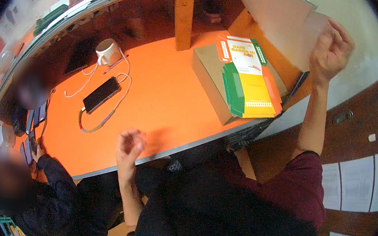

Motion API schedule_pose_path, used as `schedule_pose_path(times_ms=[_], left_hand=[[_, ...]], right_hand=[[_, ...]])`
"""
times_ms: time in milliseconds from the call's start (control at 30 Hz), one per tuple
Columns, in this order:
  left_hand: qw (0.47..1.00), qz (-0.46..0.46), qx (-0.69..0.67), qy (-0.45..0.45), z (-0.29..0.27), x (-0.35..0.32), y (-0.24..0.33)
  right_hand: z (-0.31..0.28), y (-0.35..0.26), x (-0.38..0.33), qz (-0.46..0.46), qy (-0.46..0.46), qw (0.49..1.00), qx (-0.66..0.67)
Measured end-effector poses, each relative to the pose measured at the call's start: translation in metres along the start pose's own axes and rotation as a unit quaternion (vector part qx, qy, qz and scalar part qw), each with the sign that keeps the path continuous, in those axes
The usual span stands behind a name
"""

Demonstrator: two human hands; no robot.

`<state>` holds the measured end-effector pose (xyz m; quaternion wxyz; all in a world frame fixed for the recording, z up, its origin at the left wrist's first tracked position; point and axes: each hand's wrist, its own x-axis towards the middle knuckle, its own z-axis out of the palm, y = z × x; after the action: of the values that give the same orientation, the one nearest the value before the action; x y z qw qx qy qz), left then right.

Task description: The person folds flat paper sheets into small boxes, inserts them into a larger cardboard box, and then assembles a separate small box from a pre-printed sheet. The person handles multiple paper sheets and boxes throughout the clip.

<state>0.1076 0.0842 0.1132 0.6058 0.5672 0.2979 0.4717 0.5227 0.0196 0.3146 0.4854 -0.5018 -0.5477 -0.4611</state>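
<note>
My left hand (130, 148) hovers over the near edge of the orange table (163, 101), its fingers loosely curled, the thumb apart and nothing visible in it. Raised at the far right, beside the pale wall, is my right hand (332, 52); its fingers bend loosely and it holds nothing I can see. Nearest to that hand lies a flattened printed carton (258, 91) in green, yellow, white and orange, on top of a brown cardboard box (211, 79). Neither hand touches the carton or the box. A black smartphone (102, 95) with a cable plugged in lies beyond my left hand.
A white mug (108, 52) stands toward the back of the table, a white cable beside it. At the left sits another person in dark sleeves (58, 175), a hand near several phones (37, 116). An orange post (183, 18) supports a shelf along the back.
</note>
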Motion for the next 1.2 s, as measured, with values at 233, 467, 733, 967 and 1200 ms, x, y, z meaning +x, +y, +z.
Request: schedule_pose_path(times_ms=[233, 467, 733, 967, 1200], left_hand=[[0.974, 0.187, 0.034, 0.125, -0.064, 0.089, 0.041], [0.959, 0.112, 0.061, 0.255, -0.141, 0.014, 0.013], [0.966, 0.000, 0.078, 0.247, -0.119, -0.029, -0.003], [0.985, -0.030, -0.054, 0.158, -0.096, -0.064, 0.022], [0.996, -0.049, 0.071, -0.033, 0.023, -0.061, -0.002]], right_hand=[[0.049, -0.117, -0.081, 0.144, 0.033, 0.930, 0.335], [0.123, -0.194, -0.201, 0.407, -0.051, 0.702, 0.582], [0.135, -0.176, -0.234, 0.428, -0.464, 0.576, 0.519], [0.149, -0.178, -0.206, 0.497, -0.417, 0.514, 0.561], [0.178, -0.226, -0.216, 0.500, -0.338, 0.511, 0.612]])
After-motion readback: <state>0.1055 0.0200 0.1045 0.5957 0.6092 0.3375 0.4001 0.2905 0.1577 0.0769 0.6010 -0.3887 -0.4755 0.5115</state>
